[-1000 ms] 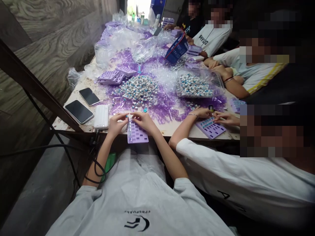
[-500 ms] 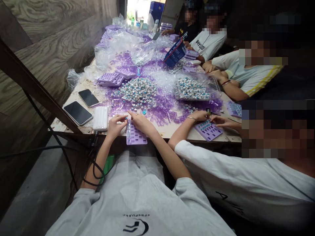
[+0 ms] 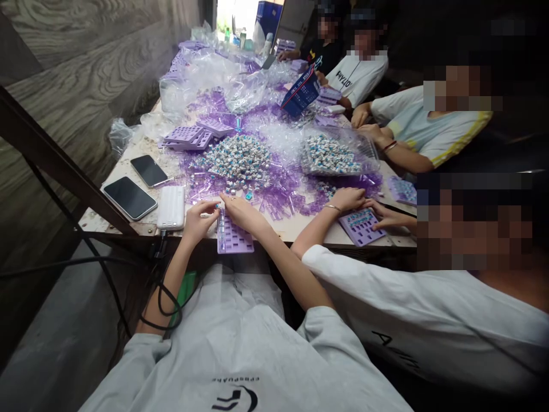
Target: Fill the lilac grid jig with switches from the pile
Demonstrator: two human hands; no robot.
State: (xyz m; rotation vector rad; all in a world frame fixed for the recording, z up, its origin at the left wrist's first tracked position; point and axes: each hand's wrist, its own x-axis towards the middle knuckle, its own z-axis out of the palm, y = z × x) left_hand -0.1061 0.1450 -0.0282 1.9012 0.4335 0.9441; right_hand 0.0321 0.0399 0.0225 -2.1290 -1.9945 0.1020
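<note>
A pale purple tray (image 3: 240, 242) with rows of rectangular slots sits at the table's front edge, and clear pieces line its left column. At its upper left corner, my left hand (image 3: 201, 222) is closed in a pinch, thumb against forefinger; a speck of blue shows at the tips, too small to name. My right hand (image 3: 245, 216) lies over the tray's top part, its fingers drawn together and pointing left towards the other fingertips. Whatever it grips is hidden. Just beyond both hands rises a pile of small white-and-blue pieces (image 3: 238, 157).
Clear purple plastic pieces (image 3: 281, 206) are strewn around the pile. Two phones (image 3: 130, 197) and a white power bank (image 3: 171, 207) with a cable lie left. Purple trays (image 3: 184, 134) are stacked behind. At right, a co-worker's hand (image 3: 349, 198) is over another tray (image 3: 362, 228).
The whole view has shifted slightly. My hands stay at the tray's upper left corner, nearly unmoved. The co-worker's hands on the right have shifted a little over their tray.
</note>
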